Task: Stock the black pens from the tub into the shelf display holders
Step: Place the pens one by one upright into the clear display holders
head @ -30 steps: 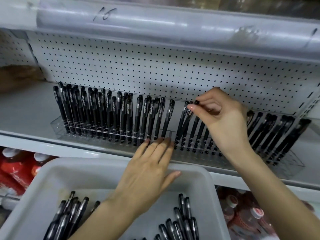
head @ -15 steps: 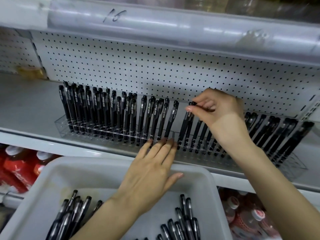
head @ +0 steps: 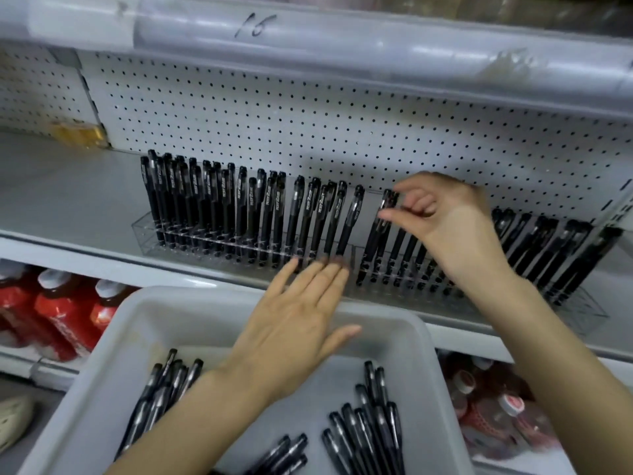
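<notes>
Two clear display holders stand on the shelf, the left holder packed with upright black pens and the right holder filled with leaning ones. My right hand pinches the cap end of a black pen that stands in the left end of the right holder. My left hand lies flat, its straight fingertips touching the front of the left holder's right end. Below, the grey tub holds several loose black pens in two piles.
A white pegboard backs the shelf, and an upper shelf edge with a plastic strip overhangs it. Red bottles fill the lower shelf on the left, more bottles on the right. A yellowish item sits far left.
My right hand stays at the pen's top while its other fingers loosen and spread a little. My left hand keeps touching the holder. The view has shifted slightly.
</notes>
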A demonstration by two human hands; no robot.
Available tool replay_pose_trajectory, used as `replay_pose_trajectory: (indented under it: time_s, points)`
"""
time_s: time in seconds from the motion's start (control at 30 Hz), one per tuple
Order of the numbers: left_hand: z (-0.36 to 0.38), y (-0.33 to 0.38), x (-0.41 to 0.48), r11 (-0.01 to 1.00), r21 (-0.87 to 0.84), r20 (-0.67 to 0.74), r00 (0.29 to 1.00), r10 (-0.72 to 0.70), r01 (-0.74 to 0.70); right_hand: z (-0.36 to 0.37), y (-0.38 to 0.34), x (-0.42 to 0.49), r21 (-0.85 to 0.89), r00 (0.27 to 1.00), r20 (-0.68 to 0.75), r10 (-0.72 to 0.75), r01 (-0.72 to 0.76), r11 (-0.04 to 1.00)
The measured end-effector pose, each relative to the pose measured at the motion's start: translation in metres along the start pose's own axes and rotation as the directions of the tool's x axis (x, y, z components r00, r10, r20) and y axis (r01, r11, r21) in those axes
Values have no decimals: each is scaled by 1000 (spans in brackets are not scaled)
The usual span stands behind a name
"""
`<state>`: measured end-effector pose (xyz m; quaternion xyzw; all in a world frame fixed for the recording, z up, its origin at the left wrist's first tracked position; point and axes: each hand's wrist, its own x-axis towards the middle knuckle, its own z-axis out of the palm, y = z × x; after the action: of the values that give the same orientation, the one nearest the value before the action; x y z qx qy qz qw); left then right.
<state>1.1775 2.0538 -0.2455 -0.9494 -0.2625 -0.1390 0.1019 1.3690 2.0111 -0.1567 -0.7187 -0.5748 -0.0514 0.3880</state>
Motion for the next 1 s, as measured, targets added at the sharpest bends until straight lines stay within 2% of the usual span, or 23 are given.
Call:
replay_pose_trajectory:
  time_s: [0.13,0.17,0.23,0.3,0.37,0.47,0.6,0.8,0.9,1.0]
  points:
    - [-22,-9,-22,992,-93,99,992,-74,84,-10,-18,-25,9,998,-57,-31,32,999]
    - [-27,-12,-31,984,-135,123,987,-100,116,-10,-25,-35,31,999,-20,-43,43,999]
    - [-37,-13,-52,958,-224,161,976,-145,180,-4,-37,-61,88,985,161,-65,51,995]
    - [-49,-10,-80,919,-311,209,961,-183,243,7,-47,-91,165,911,399,-102,38,986]
    - [-57,-3,-111,896,-340,255,945,-205,286,21,-52,-122,258,804,579,-136,-23,966]
    - [-64,13,-153,892,-347,228,949,-218,288,43,-49,-158,285,677,723,-136,-113,952]
    - [-62,31,-191,793,-456,297,909,-292,403,59,-39,-183,140,606,795,-30,-135,981]
    - [-61,37,-200,792,-388,300,877,-374,471,67,-38,-191,57,567,822,49,-169,984]
    - [-63,38,-198,812,-361,289,883,-370,459,66,-38,-191,33,561,826,61,-156,987]
    - [-63,38,-196,796,-403,284,889,-359,451,63,-39,-191,9,557,828,58,-117,993]
